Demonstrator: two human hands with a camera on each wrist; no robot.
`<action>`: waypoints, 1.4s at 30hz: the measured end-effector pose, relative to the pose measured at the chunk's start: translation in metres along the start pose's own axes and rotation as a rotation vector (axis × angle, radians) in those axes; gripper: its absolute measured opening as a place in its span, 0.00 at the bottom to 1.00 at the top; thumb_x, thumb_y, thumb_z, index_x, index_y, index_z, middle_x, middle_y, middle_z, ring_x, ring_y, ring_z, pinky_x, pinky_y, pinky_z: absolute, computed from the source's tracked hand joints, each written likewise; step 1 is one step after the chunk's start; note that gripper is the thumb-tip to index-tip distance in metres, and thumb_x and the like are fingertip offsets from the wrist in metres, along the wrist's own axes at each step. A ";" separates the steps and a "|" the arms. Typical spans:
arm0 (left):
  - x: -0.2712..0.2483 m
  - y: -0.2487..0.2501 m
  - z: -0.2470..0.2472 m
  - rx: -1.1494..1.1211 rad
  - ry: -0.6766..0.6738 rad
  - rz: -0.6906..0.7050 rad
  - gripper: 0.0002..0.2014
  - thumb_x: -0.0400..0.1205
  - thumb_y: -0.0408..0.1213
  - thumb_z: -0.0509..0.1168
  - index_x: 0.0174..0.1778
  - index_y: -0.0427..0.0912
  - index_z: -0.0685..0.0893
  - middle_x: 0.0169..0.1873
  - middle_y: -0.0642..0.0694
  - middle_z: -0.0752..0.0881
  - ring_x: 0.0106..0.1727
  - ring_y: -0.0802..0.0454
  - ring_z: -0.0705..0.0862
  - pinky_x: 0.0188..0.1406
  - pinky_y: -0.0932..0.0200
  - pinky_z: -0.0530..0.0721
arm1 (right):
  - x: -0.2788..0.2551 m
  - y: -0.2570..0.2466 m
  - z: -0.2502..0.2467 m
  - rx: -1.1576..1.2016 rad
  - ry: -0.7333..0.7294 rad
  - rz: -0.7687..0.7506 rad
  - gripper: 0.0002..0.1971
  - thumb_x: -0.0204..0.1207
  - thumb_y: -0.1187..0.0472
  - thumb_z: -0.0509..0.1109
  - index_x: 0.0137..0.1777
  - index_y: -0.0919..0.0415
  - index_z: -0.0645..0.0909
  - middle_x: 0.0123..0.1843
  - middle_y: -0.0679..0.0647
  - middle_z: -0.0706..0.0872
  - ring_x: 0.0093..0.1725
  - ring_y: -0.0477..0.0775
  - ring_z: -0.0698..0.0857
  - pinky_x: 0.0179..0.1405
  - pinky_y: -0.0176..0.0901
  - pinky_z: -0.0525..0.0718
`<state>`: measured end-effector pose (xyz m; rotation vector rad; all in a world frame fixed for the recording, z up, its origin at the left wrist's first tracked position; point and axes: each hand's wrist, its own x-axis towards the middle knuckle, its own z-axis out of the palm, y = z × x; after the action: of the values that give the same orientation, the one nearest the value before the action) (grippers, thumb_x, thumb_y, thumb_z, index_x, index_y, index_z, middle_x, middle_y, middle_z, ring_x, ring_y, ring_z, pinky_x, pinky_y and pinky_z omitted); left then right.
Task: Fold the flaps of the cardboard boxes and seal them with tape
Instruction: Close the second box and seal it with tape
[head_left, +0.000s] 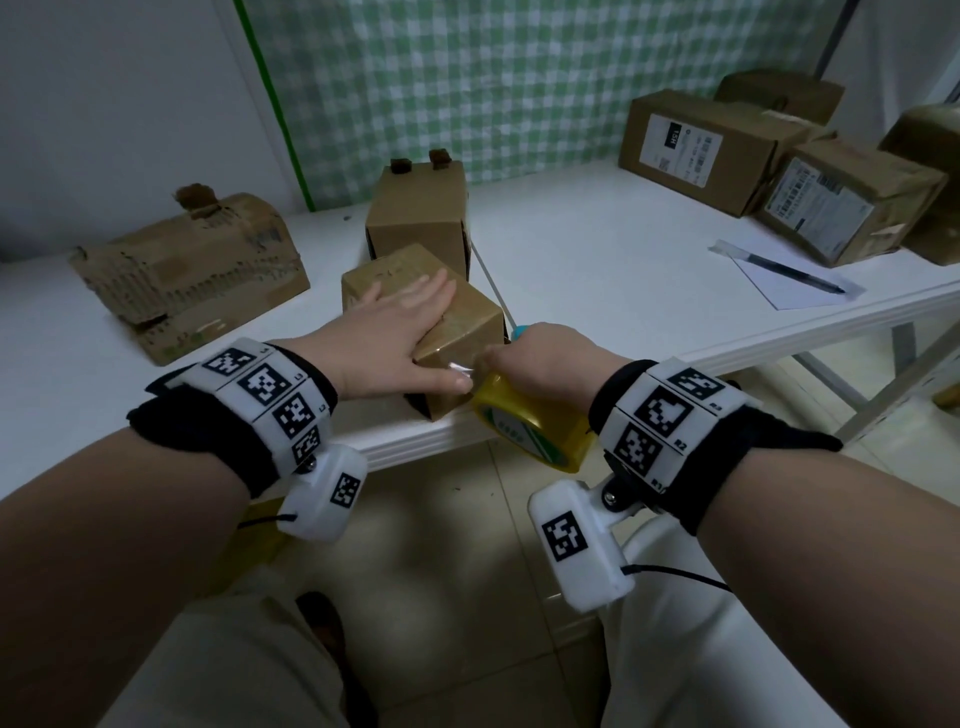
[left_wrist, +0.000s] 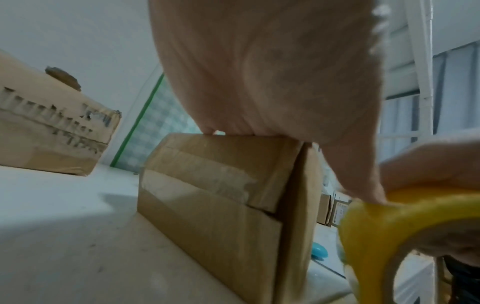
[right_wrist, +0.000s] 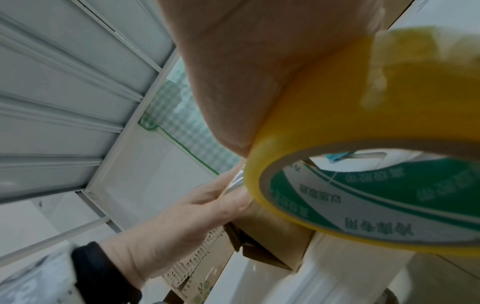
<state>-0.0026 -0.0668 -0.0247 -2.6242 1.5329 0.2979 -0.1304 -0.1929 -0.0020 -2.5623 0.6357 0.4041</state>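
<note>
Being pressed flat by left hand (head_left: 400, 322) with straight fingers, small cardboard box (head_left: 467, 322), yellow tape roll (head_left: 535, 426) being gripped in curled right hand (head_left: 550, 358), at white table (head_left: 597, 249) edge.

The left wristband (head_left: 270, 387) carries black-and-white square markers tagged "L1", "L2" and "L3". The right wristband (head_left: 670, 410) has the same kind of markers, tagged "R1", "R2" and "R3". Far right of the wristbands, at the back of the counter (head_left: 597, 244), a box (head_left: 711, 150) bears a white shipping label (head_left: 680, 142) with a black patch reading "15H"; its smaller print and barcodes are too small to read. The inner core of the tape roll (right_wrist: 369, 197) shows green-and-white printing with Chinese characters and digits, seen upside down and blurred, not legible.
</note>
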 end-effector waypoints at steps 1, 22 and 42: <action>0.001 0.001 0.000 0.021 0.012 0.005 0.56 0.66 0.77 0.46 0.83 0.45 0.37 0.83 0.48 0.38 0.83 0.55 0.40 0.79 0.46 0.36 | -0.001 0.000 0.000 0.001 0.003 -0.001 0.21 0.87 0.54 0.48 0.67 0.65 0.75 0.66 0.63 0.79 0.64 0.60 0.78 0.60 0.46 0.73; -0.004 0.008 0.001 -0.072 0.083 0.053 0.40 0.82 0.46 0.64 0.82 0.58 0.43 0.83 0.55 0.44 0.84 0.52 0.44 0.80 0.38 0.41 | -0.012 0.011 0.012 0.436 -0.037 0.019 0.23 0.88 0.52 0.48 0.72 0.67 0.72 0.71 0.65 0.77 0.69 0.63 0.76 0.67 0.48 0.73; 0.002 -0.004 0.008 -0.102 0.152 0.075 0.39 0.82 0.41 0.65 0.79 0.64 0.45 0.83 0.54 0.49 0.84 0.50 0.46 0.80 0.41 0.55 | 0.061 0.065 0.016 0.017 0.237 -0.072 0.28 0.79 0.67 0.59 0.77 0.46 0.68 0.75 0.57 0.73 0.72 0.60 0.73 0.68 0.49 0.74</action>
<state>0.0003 -0.0650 -0.0329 -2.7279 1.7098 0.1914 -0.1141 -0.2581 -0.0631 -2.6299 0.6227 0.0706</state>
